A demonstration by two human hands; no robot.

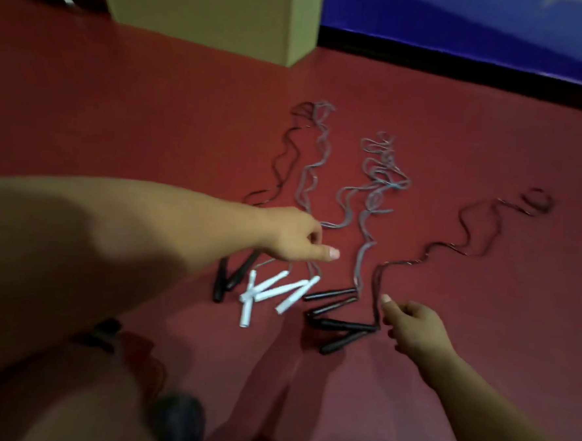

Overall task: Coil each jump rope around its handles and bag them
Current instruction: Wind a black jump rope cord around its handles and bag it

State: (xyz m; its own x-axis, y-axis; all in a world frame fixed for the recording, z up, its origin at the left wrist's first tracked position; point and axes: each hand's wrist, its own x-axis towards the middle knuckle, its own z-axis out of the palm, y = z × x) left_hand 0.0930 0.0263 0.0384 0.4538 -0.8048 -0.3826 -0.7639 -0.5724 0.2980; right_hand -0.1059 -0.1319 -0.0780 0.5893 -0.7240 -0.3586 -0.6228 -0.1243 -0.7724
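Several jump ropes lie stretched out on the red floor. Their handles cluster near me: a black pair at the left, several white handles, then two more black pairs. Grey cords and black cords snake away from me. My left hand hovers above the white handles with fingers curled under and thumb pointing right; the blur hides whether it holds a cord. My right hand is loosely curled, its thumb tip next to a black cord beside the lowest black handles.
A tan cardboard box stands on the floor at the back. To its right a blue panel with a black base runs along the far edge. My leg and a dark shoe fill the lower left.
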